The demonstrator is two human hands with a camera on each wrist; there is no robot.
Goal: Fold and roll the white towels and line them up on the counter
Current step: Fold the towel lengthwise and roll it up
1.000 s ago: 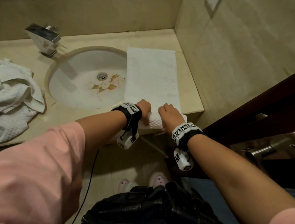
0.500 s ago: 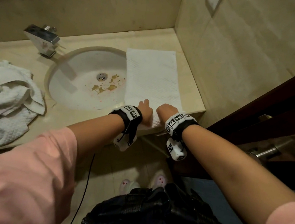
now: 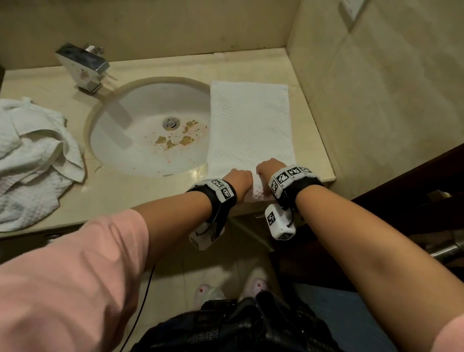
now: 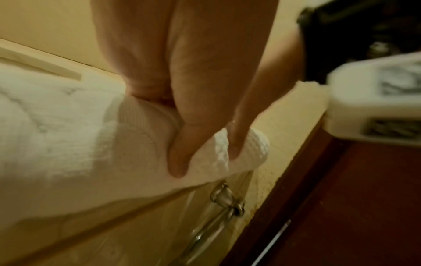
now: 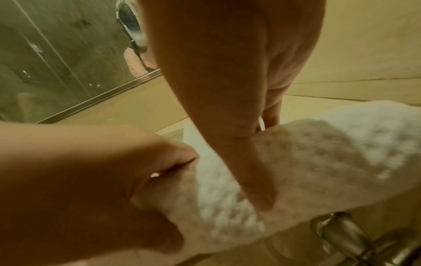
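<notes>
A folded white towel [image 3: 251, 126] lies flat on the counter [image 3: 142, 194] to the right of the sink, its left edge over the basin. Its near end is rolled up [image 3: 258, 190] at the counter's front edge. My left hand [image 3: 239, 176] and right hand [image 3: 268, 167] sit side by side on this roll. In the left wrist view my left hand [image 4: 206, 162] curls its thumb and fingers around the roll [image 4: 141, 144]. From the right wrist my right hand [image 5: 265, 162] presses its thumb down the roll [image 5: 330, 162], fingers over the far side.
A heap of unfolded white towels [image 3: 9, 162] lies on the counter's left end. The sink [image 3: 130, 147] holds brown specks, with a chrome faucet [image 3: 81, 67] behind it. A tiled wall [image 3: 377, 105] and a dark door [image 3: 441, 185] close the right side. A metal rail [image 4: 223, 201] runs under the counter.
Both hands have pushed the roll a little away from me along the towel. The right hand now sits slightly farther forward than the left.
</notes>
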